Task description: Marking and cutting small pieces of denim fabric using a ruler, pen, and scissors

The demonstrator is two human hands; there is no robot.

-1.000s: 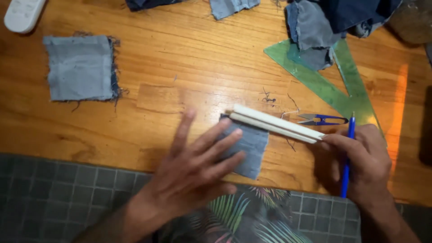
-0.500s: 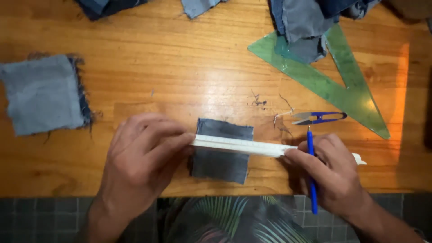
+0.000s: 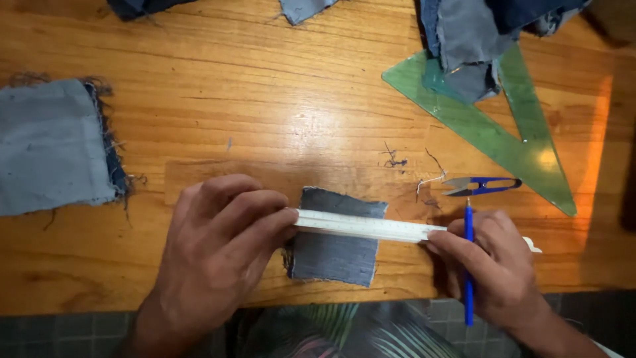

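A small dark denim patch (image 3: 334,252) lies near the front edge of the wooden table (image 3: 278,113). A white ruler (image 3: 361,226) lies across its upper part, running left to right. My left hand (image 3: 215,248) presses on the ruler's left end with its fingertips. My right hand (image 3: 487,265) holds a blue pen (image 3: 469,265) upright between its fingers and touches the ruler's right end.
Small blue thread snips (image 3: 480,186) lie just beyond my right hand. A green see-through set square (image 3: 503,142) lies at the right, partly under a heap of denim scraps (image 3: 477,40). A lighter frayed denim square (image 3: 53,146) lies at the left.
The ruler has come down from the patch's far edge and now lies across the patch. My left hand has shifted from lying flat on the patch to pressing the ruler's left end.
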